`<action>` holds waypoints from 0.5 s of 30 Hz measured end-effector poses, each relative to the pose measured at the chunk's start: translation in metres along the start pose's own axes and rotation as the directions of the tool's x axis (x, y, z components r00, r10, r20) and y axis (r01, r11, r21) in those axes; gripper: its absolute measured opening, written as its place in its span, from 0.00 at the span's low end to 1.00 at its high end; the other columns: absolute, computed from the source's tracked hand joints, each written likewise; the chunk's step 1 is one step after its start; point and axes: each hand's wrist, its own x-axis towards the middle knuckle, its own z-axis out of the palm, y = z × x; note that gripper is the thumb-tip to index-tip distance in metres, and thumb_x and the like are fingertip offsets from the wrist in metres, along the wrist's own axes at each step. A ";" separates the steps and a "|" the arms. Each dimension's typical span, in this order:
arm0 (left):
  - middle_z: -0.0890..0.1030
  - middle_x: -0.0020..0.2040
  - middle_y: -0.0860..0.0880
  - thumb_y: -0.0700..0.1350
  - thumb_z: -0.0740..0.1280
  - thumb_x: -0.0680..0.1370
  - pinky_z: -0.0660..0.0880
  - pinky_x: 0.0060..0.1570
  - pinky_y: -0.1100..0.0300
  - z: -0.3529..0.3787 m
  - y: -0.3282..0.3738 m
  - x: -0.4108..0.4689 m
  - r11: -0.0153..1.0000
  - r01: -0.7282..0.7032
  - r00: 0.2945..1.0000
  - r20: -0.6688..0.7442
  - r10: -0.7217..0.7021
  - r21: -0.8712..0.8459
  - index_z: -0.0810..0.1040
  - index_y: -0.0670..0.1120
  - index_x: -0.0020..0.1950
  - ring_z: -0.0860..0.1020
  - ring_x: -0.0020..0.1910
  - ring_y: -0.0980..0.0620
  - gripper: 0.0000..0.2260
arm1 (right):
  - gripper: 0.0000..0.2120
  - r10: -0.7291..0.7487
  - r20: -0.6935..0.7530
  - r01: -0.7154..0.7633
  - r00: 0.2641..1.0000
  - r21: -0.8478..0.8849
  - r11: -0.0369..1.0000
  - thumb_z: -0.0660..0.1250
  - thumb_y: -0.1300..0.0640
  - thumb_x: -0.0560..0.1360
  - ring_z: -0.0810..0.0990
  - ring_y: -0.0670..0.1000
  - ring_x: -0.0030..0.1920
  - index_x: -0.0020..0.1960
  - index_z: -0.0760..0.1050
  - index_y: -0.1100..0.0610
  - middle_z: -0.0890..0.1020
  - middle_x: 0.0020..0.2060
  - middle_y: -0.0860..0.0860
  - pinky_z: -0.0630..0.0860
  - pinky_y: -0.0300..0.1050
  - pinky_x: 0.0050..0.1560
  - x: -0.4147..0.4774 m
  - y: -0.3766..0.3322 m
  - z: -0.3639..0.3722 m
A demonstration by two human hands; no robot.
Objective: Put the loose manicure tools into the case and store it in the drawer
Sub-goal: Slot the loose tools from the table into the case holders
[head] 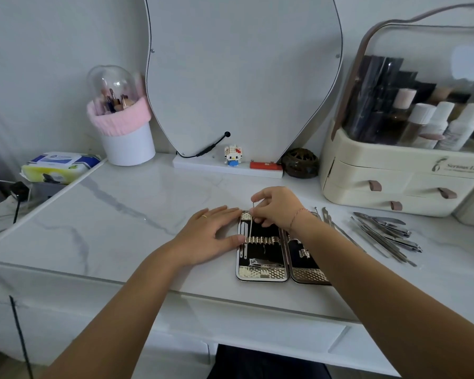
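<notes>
An open manicure case point(263, 274) with a black lining and gold textured trim lies flat on the white marble vanity top. My left hand point(211, 236) rests flat on the table against the case's left edge, fingers straight. My right hand point(277, 207) is over the case's top end and pinches a thin metal tool point(253, 212), held nearly upright above the left half. A nail clipper point(260, 262) sits in the lower left half. Several loose steel tools point(386, 233) lie in a pile to the right of the case.
A cream cosmetic organiser with small drawers point(394, 184) stands at the back right. A mirror point(241, 77), a small toy figure point(232, 155), a dark round holder point(300, 162) and a brush pot point(123, 127) line the back. A vanity drawer front point(257, 329) lies below the table edge.
</notes>
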 end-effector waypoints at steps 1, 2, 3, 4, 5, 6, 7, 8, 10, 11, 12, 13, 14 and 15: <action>0.60 0.75 0.59 0.61 0.61 0.76 0.47 0.73 0.56 0.000 0.000 0.000 1.000 0.000 1.000 -0.001 0.000 -0.002 0.59 0.57 0.74 0.53 0.74 0.60 0.28 | 0.15 -0.003 0.008 0.003 1.000 -0.003 1.000 0.71 0.65 0.70 0.80 0.52 0.33 0.56 0.76 0.63 0.80 0.32 0.54 0.79 0.38 0.33 0.000 0.000 -0.001; 0.60 0.75 0.59 0.61 0.61 0.76 0.47 0.73 0.57 0.000 0.000 0.000 1.000 0.000 1.000 -0.002 0.000 -0.005 0.59 0.57 0.74 0.53 0.74 0.60 0.28 | 0.15 -0.007 0.015 0.007 1.000 -0.008 1.000 0.71 0.65 0.70 0.79 0.50 0.32 0.56 0.76 0.63 0.80 0.32 0.53 0.78 0.37 0.32 0.000 0.000 -0.001; 0.60 0.75 0.59 0.61 0.61 0.76 0.47 0.73 0.57 0.000 0.000 0.000 1.000 0.000 1.000 -0.002 0.000 -0.007 0.59 0.56 0.74 0.53 0.74 0.61 0.28 | 0.15 -0.011 0.023 0.011 1.000 -0.015 1.000 0.71 0.65 0.70 0.79 0.48 0.32 0.56 0.76 0.63 0.80 0.33 0.53 0.78 0.35 0.30 0.000 0.000 -0.002; 0.60 0.75 0.59 0.61 0.61 0.76 0.47 0.72 0.57 0.000 0.001 0.000 1.000 -0.002 1.000 -0.002 0.002 -0.008 0.59 0.56 0.74 0.53 0.74 0.61 0.28 | 0.14 -0.013 0.028 0.014 1.000 -0.023 1.000 0.72 0.65 0.70 0.79 0.48 0.32 0.55 0.76 0.63 0.79 0.34 0.53 0.77 0.34 0.30 0.000 0.000 -0.002; 0.60 0.75 0.59 0.61 0.60 0.76 0.47 0.72 0.57 0.000 0.001 0.000 1.000 -0.003 1.000 -0.002 0.003 -0.010 0.59 0.56 0.74 0.53 0.74 0.61 0.28 | 0.14 -0.016 0.029 0.017 0.999 -0.032 0.999 0.72 0.64 0.70 0.79 0.48 0.32 0.55 0.77 0.62 0.79 0.35 0.54 0.77 0.34 0.29 0.000 0.000 -0.002; 0.60 0.75 0.59 0.61 0.60 0.76 0.47 0.72 0.57 0.000 0.001 -0.001 1.000 -0.005 1.000 -0.002 0.005 -0.012 0.59 0.56 0.74 0.53 0.74 0.61 0.28 | 0.14 -0.020 0.027 0.021 0.999 -0.041 0.999 0.72 0.64 0.70 0.78 0.49 0.33 0.55 0.78 0.62 0.79 0.37 0.54 0.77 0.34 0.30 0.000 0.000 -0.002; 0.61 0.75 0.59 0.62 0.60 0.76 0.47 0.73 0.57 0.000 0.000 -0.001 1.000 -0.005 1.000 -0.001 0.005 -0.013 0.59 0.56 0.74 0.53 0.74 0.61 0.28 | 0.13 -0.024 0.022 0.025 0.999 -0.048 0.999 0.71 0.63 0.70 0.78 0.49 0.33 0.54 0.78 0.61 0.79 0.37 0.55 0.77 0.35 0.31 0.000 0.000 -0.002; 0.61 0.75 0.59 0.62 0.60 0.76 0.47 0.73 0.57 0.000 0.000 0.000 1.000 -0.005 1.000 -0.002 0.005 -0.013 0.59 0.56 0.74 0.53 0.74 0.61 0.28 | 0.12 -0.029 0.017 0.029 0.999 -0.051 0.998 0.71 0.63 0.71 0.78 0.50 0.34 0.54 0.78 0.61 0.80 0.37 0.56 0.78 0.36 0.32 0.000 0.000 -0.001; 0.60 0.75 0.59 0.62 0.60 0.76 0.47 0.73 0.57 0.000 0.000 0.000 1.000 -0.002 1.000 0.000 0.002 -0.011 0.59 0.56 0.74 0.53 0.74 0.61 0.28 | 0.10 -0.035 0.008 0.035 0.999 -0.058 0.998 0.68 0.63 0.73 0.78 0.50 0.35 0.54 0.79 0.61 0.80 0.37 0.57 0.79 0.37 0.34 -0.001 0.001 -0.001; 0.60 0.75 0.59 0.63 0.60 0.76 0.47 0.73 0.57 0.000 0.000 0.001 1.000 -0.001 1.000 0.002 0.001 -0.011 0.59 0.56 0.74 0.53 0.74 0.61 0.29 | 0.09 -0.035 0.000 0.035 0.999 -0.068 0.997 0.67 0.62 0.74 0.79 0.51 0.35 0.54 0.79 0.61 0.80 0.37 0.58 0.79 0.37 0.34 -0.001 0.001 -0.001; 0.60 0.75 0.59 0.63 0.60 0.76 0.46 0.73 0.57 0.000 0.000 0.001 1.000 0.001 1.000 0.002 -0.001 -0.011 0.59 0.56 0.74 0.52 0.74 0.61 0.29 | 0.09 -0.036 -0.007 0.035 0.999 -0.085 0.996 0.66 0.61 0.74 0.79 0.51 0.36 0.53 0.80 0.60 0.81 0.37 0.57 0.79 0.36 0.35 -0.002 0.002 0.000; 0.60 0.75 0.59 0.63 0.60 0.76 0.46 0.73 0.57 0.000 -0.001 0.001 1.000 0.001 1.000 0.001 -0.001 -0.011 0.59 0.57 0.74 0.52 0.74 0.61 0.29 | 0.09 -0.041 -0.012 0.039 0.999 -0.110 0.993 0.65 0.60 0.75 0.79 0.50 0.35 0.52 0.80 0.60 0.81 0.37 0.56 0.79 0.36 0.36 -0.002 0.002 0.000; 0.60 0.75 0.59 0.63 0.60 0.76 0.46 0.73 0.58 0.000 -0.001 0.001 1.000 0.001 1.000 0.000 -0.001 -0.011 0.59 0.57 0.74 0.52 0.74 0.61 0.29 | 0.09 -0.050 -0.012 0.048 0.999 -0.142 0.989 0.65 0.59 0.75 0.79 0.49 0.34 0.52 0.80 0.59 0.81 0.36 0.54 0.79 0.36 0.36 -0.003 0.001 0.001; 0.60 0.75 0.59 0.63 0.60 0.76 0.46 0.72 0.58 0.001 -0.002 0.001 1.000 0.001 1.000 0.001 -0.001 -0.011 0.59 0.57 0.74 0.52 0.74 0.61 0.29 | 0.09 -0.063 -0.011 0.060 0.998 -0.172 0.983 0.64 0.58 0.75 0.79 0.48 0.33 0.51 0.80 0.58 0.80 0.35 0.51 0.78 0.35 0.36 -0.004 0.001 0.001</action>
